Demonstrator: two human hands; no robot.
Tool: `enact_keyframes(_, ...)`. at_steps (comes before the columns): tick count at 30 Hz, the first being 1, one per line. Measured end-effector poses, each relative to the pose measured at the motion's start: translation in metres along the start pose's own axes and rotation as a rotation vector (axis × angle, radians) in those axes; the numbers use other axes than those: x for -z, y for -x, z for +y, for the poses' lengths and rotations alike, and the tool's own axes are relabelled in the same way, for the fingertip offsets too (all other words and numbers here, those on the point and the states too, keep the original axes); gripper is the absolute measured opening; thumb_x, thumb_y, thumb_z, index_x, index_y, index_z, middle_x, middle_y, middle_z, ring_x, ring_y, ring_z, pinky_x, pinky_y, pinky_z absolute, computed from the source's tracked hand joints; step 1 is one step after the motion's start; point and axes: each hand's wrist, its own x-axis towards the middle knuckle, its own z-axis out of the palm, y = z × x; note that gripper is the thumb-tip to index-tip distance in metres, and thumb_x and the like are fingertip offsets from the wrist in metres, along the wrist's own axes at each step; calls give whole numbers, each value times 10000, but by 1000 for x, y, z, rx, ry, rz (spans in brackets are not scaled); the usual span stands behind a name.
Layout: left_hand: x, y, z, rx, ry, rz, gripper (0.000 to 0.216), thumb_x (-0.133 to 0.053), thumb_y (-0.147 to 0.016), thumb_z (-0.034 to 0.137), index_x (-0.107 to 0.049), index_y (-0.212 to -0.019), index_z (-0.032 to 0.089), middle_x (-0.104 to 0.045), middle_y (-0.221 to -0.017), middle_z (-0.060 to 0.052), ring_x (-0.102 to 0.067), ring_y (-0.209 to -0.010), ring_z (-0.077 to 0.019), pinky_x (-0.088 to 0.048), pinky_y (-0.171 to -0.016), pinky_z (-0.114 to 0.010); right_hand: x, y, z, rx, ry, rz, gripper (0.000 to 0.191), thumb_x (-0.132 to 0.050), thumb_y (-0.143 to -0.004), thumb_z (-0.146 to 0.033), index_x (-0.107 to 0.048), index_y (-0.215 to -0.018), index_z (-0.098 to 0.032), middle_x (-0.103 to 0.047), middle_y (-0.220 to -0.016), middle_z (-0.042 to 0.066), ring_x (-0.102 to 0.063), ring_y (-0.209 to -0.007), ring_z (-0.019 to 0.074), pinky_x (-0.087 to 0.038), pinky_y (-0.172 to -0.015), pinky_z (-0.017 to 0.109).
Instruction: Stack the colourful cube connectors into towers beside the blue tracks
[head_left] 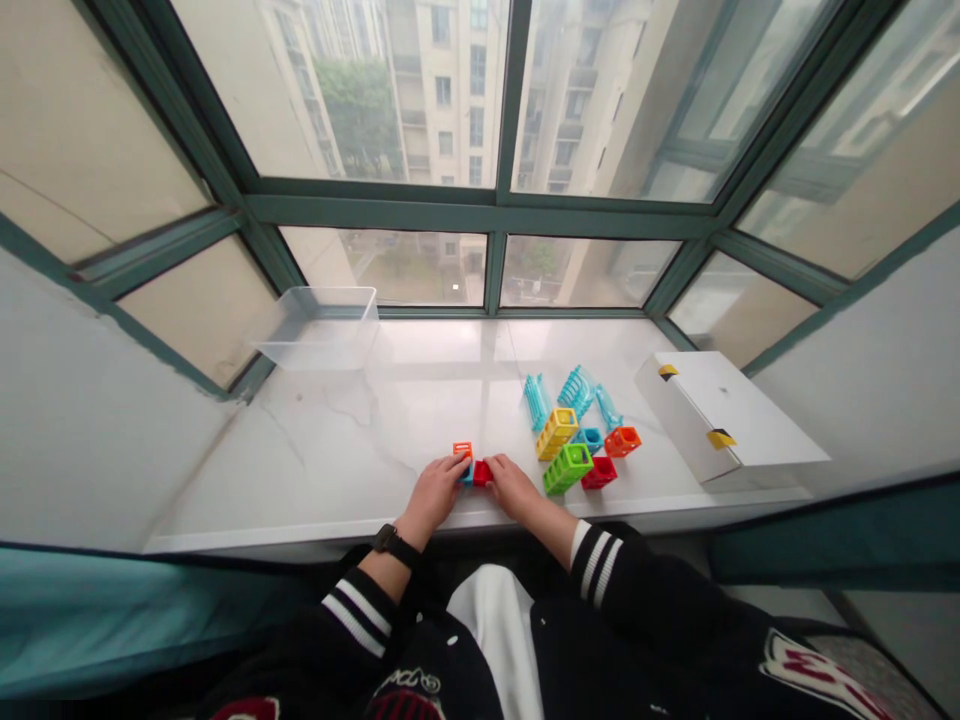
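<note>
Resting on the white marbled sill (352, 440), near its front edge, a small cluster of plastic blocks is seen between the two hands. The orange block (463, 449) lies just beyond the fingertips of the left hand (435, 495), and a blue piece (468, 473) is partly covered beneath those fingertips. The red block (482, 472) is touched from the right by the fingertips of the right hand (514, 486). Both sets of fingers are curled and closed onto their blocks; the exact pinch is too small to resolve. The cluster's long axis is laid left to right, parallel to the sill edge. The orange block's open, framed face is turned upward. The blocks are glossy, box-shaped and hollow, with slotted walls.

Just right of the right hand a loose pile is noted: a green block (568, 468), a yellow block (556, 432) and cyan ribbed pieces (577, 388). A white box (724, 420) and a clear tub (322, 325) are set well apart.
</note>
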Motion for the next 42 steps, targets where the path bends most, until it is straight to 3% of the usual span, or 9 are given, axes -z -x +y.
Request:
enact_keyframes(10,-7,5,-11,16,38,18,563,-626,-882,61,-667,-1403,270,-645,-1381,-108,-667,-1247,-257,-554,-1104,-424,6,33,10,-56,-71,29,491,-675,-897,-103,-593,-1369,-214,-610,-1345,140,-658,-1152,260,-511,-1060,402)
enact_keyframes(17,-7,4,-20,-25,32,35,470,-654,-911,168,-682,-1370,267,-630,-1316,-114,-657,-1170,-256,-565,-1072,-442,18,49,8,38,-293,166,487,-674,-906,-122,-591,-1373,-229,-624,-1276,116,-635,-1161,251,-529,-1071,450)
enact_keyframes(23,-3,4,-21,-20,-7,24,451,-648,-918,249,-685,-1367,268,-625,-1290,-100,-614,-1209,-278,-542,-1093,-485,27,54,-10,104,-440,203,489,-666,-910,-145,-596,-1380,-260,-629,-1262,95,-639,-1148,243,-564,-1045,463)
enact_keyframes(31,8,12,-7,-3,24,21,507,-624,-928,175,-632,-1419,298,-630,-1331,-106,-663,-1183,-254,-561,-1075,-434,49,55,-32,144,-593,248,453,-662,-933,-187,-600,-1377,-254,-625,-1274,108,-656,-1171,244,-581,-1059,462)
enact_keyframes(36,23,20,1,42,25,16,524,-690,-903,168,-630,-1408,295,-613,-1457,-116,-621,-1310,-299,-510,-1144,-505,57,57,-37,148,-731,259,433,-679,-961,-303,-599,-1384,-253,-624,-1312,114,-688,-1165,238,-584,-1064,440)
enact_keyframes(40,40,25,22,58,257,90,615,-738,-921,303,-533,-1501,298,-560,-1545,-119,-540,-1431,-312,-440,-1218,-553,58,55,-39,109,-835,254,461,-674,-982,-400,-583,-1404,-237,-647,-1332,130,-703,-1154,248,-577,-1060,456)
enact_keyframes(42,50,26,38,59,457,115,669,-740,-933,352,-469,-1541,294,-568,-1537,-126,-562,-1416,-291,-478,-1193,-526,57,53,-40,72,-915,233,486,-672,-986,-460,-575,-1404,-230,-679,-1317,131,-709,-1146,252,-567,-1063,471)
